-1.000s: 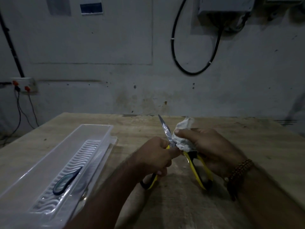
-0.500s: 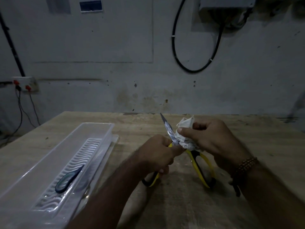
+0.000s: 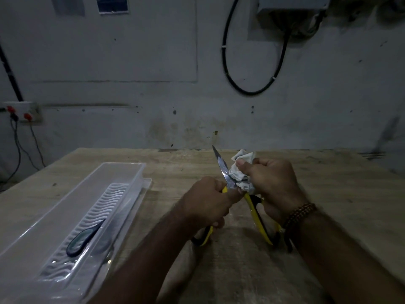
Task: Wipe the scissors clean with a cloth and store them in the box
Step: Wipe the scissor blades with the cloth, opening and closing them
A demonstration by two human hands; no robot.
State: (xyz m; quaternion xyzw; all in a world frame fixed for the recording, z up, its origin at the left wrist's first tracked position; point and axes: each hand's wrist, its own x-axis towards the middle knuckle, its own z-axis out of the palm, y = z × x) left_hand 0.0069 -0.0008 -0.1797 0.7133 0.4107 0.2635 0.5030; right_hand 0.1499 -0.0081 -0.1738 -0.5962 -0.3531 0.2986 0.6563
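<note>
Scissors (image 3: 221, 167) with yellow-and-black handles are held over the wooden table, blades opened apart and one steel blade pointing up and away. My left hand (image 3: 208, 202) grips the left handle just below the pivot. My right hand (image 3: 271, 183) pinches a crumpled white cloth (image 3: 240, 172) around the other blade, near the pivot, so that blade is hidden. The right handle (image 3: 258, 220) hangs free below my right hand. A clear plastic box (image 3: 122, 172) lies open at the left.
Inside the box, on a wavy ribbed insert, lies a dark-handled tool (image 3: 82, 239). The box lid (image 3: 146, 185) sits under the box. The wooden table (image 3: 339, 194) reaches the grey wall behind. A socket with cables (image 3: 20, 114) hangs at the left.
My right hand with the cloth has slid up along the blade, away from the handles. The scissors and left hand have stayed almost in place.
</note>
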